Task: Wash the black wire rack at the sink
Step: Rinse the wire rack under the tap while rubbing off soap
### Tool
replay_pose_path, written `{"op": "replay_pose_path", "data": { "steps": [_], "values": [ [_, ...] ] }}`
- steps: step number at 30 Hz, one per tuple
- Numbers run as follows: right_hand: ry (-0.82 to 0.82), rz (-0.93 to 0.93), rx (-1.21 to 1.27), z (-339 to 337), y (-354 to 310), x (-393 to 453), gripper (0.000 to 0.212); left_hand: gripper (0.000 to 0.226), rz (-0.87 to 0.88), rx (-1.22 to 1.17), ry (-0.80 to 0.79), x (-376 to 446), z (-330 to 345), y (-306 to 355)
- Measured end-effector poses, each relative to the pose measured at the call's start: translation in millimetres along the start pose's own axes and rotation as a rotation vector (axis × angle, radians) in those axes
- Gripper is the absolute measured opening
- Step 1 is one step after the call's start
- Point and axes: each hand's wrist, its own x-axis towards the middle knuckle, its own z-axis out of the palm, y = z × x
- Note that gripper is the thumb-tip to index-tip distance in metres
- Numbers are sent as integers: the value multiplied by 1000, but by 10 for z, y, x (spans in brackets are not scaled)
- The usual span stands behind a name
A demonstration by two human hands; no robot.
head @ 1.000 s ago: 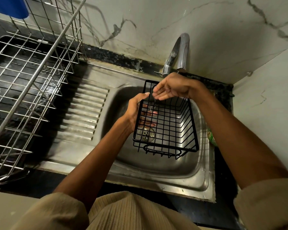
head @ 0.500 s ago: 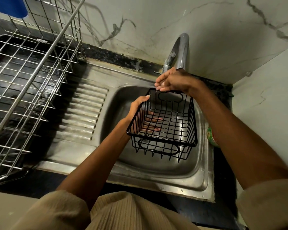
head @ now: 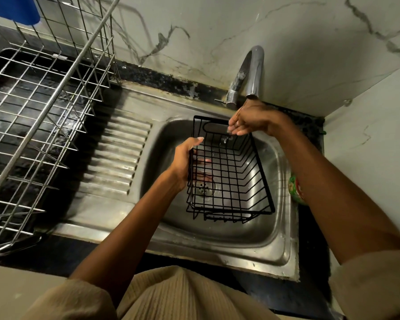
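White marble-look wall panels (head: 252,21) with grey veins meet in a corner at the right, where a second pale wall (head: 374,125) turns in. A black stone counter (head: 148,77) runs along their foot, its back edge stained and chipped. On its left stands a steel wire dish rack (head: 44,107), something blue (head: 12,8) at its top. The light is dim and yellowish.

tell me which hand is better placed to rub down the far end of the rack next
Right. The right hand is at the black wire rack's far rim, under the faucet; the left hand grips its left side.
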Motion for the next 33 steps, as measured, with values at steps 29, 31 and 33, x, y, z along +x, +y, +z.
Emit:
{"op": "replay_pose_path", "data": {
  "steps": [29,31,33],
  "values": [
    [-82,-295,79,288,296,175,18,52,248,118,-49,-256,-300,-43],
    [-173,-281,3,243,233,146,19,52,182,146,-158,-234,-406,165],
    [-227,-260,-56,232,120,122,15,77,142,257,-212,-199,-349,256]
  ]
}}
